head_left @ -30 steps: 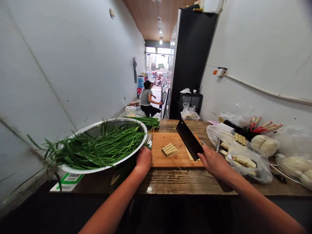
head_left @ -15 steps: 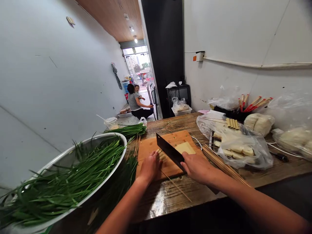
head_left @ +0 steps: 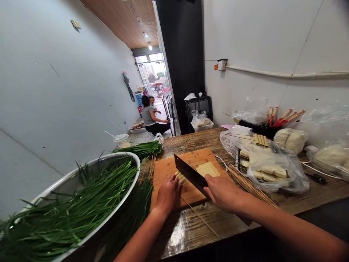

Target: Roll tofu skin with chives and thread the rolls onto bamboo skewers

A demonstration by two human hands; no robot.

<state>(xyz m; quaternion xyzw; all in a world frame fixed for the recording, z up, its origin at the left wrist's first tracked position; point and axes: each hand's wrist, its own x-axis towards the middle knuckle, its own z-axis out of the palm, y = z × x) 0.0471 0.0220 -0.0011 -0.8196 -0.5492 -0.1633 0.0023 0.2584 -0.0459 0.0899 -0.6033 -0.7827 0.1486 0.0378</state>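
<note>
My right hand (head_left: 222, 193) is closed around the handle of a dark cleaver (head_left: 189, 175), its blade slanting up to the left over a wooden cutting board (head_left: 163, 169). My left hand (head_left: 168, 193) grips pale yellow rolls (head_left: 180, 177), which look like rolled tofu skin, lying on the board just left of the blade. Its fingertips rest on their near ends and partly hide them. From beneath that hand a thin wooden skewer (head_left: 200, 217) runs toward the table's front edge. Behind the cleaver, a flat pale yellow square sheet (head_left: 208, 169) lies on the board.
A large metal basin (head_left: 136, 160) of green chives (head_left: 98, 196) stands at left, with a chive bundle (head_left: 144, 148) behind. Right of the board are a bundle of skewers (head_left: 248, 183) and a plastic-covered tray of pale pieces (head_left: 268, 167). Two people (head_left: 152, 116) are near the doorway.
The view has shifted slightly. Both hands stay nearly in place, with the cleaver blade a little lower in the picture and the left hand still on the rolls.
</note>
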